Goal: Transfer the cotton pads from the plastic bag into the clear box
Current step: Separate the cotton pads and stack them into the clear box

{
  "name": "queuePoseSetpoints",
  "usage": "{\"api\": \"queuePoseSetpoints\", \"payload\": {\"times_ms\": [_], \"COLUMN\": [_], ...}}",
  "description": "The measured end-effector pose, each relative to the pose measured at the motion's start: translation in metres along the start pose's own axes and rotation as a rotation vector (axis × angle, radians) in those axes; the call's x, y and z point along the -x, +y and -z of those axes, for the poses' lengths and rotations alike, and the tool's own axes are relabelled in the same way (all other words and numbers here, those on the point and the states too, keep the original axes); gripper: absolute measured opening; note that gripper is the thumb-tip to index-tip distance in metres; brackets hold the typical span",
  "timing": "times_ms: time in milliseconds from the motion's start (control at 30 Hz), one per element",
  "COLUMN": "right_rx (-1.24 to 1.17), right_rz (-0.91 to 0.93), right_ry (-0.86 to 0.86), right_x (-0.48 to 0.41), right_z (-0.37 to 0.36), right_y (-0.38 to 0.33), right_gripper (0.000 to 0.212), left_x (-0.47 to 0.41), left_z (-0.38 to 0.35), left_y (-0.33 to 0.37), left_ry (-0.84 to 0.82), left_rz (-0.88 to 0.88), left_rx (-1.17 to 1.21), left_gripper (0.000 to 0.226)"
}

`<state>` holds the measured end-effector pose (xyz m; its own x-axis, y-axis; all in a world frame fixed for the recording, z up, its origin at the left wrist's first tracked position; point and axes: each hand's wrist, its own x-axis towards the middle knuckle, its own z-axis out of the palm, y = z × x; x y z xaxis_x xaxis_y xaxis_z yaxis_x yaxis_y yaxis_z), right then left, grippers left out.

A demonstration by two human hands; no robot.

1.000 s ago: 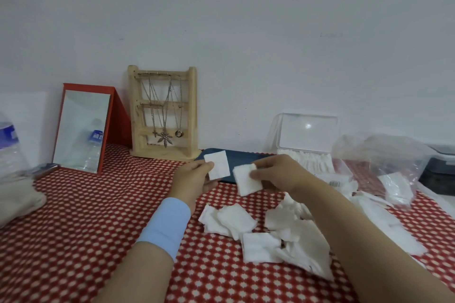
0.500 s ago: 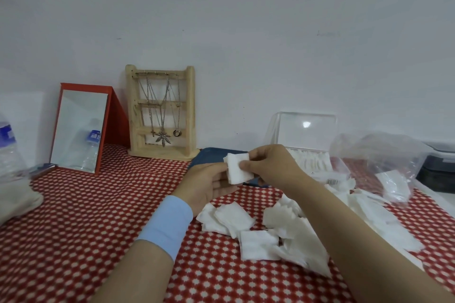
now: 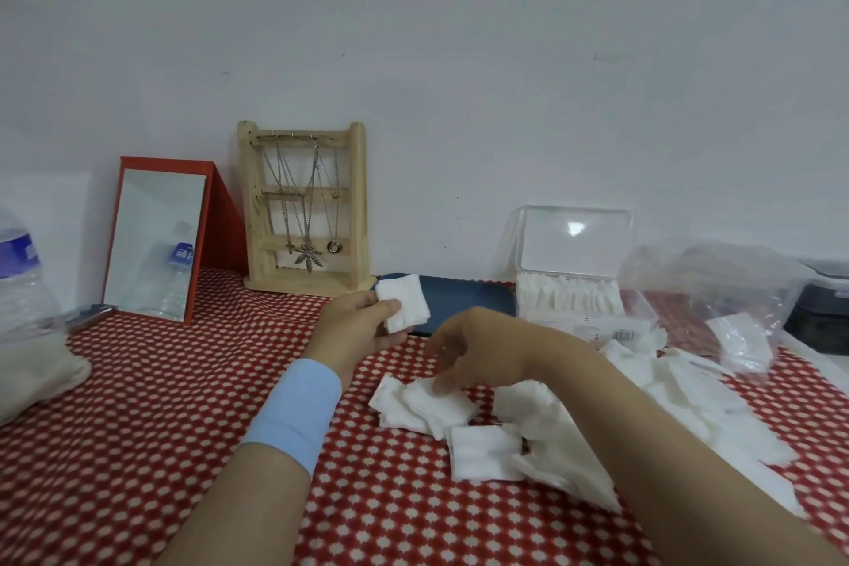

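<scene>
Left of the box, my left hand pinches a pad stack to build a batch; my right hand touches loose pads before the box, grip unclear.

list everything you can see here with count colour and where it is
loose cotton pads: many, white, heaped on the cloth, centre to right
held cotton pads: small stack, white, in left grip
clear box: one, clear, back right, lid up, pads inside
plastic bag: one, clear, far right, few pads inside
jewellery stand: one, pale wood, back centre, necklaces hanging
mirror: one, red frame, back left
water bottle: one, clear, blue label, left edge
flat case: one, dark blue, behind the grips
tablecloth: one, red-white pattern, over table
wristband: one, light blue, left wrist
left grip: raised, pinches held stack
right grip: lowered, fingertips at a loose pad
</scene>
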<state>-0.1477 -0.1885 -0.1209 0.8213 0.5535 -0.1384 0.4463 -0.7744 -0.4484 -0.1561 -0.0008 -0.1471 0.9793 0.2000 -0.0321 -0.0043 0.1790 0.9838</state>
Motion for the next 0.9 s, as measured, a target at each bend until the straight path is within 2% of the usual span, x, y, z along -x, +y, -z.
{"api": "queuePoseSetpoints", "payload": {"times_ms": [33,100,333,400,500,767,900], "right_rx": [0.054,0.077,-0.141,-0.250,-0.360,0.102,0.002], "right_rz": [-0.016,-0.027,-0.042,-0.048,-0.122,-0.334,-0.307], "right_ry": [-0.052,-0.075,-0.033,0.023,0.097,0.291,0.291], "right_x": [0.000,-0.001,0.001,0.004,0.005,-0.008,-0.003], "right_z": [-0.002,-0.005,0.000,0.005,0.012,0.009,0.019], "right_y": [-0.002,-0.002,0.007,0.012,0.021,0.032,0.034], "right_gripper": [0.056,0.062,0.017,0.015,0.014,0.025,0.021], "left_x": [0.000,-0.001,-0.002,-0.002,-0.002,0.000,0.005], "left_z": [0.001,0.001,-0.002,-0.003,-0.003,-0.007,-0.013], "left_y": [-0.001,-0.002,-0.006,-0.007,-0.006,-0.005,-0.003], "left_ry": [0.015,0.032,0.008,0.005,0.014,0.040,-0.092], "left_rz": [-0.003,-0.007,-0.001,-0.003,-0.005,-0.009,0.042], "left_rx": [0.003,0.003,-0.027,-0.022,-0.013,-0.047,0.033], "left_gripper": [0.010,0.011,0.014,0.017,0.009,0.009,0.022]}}
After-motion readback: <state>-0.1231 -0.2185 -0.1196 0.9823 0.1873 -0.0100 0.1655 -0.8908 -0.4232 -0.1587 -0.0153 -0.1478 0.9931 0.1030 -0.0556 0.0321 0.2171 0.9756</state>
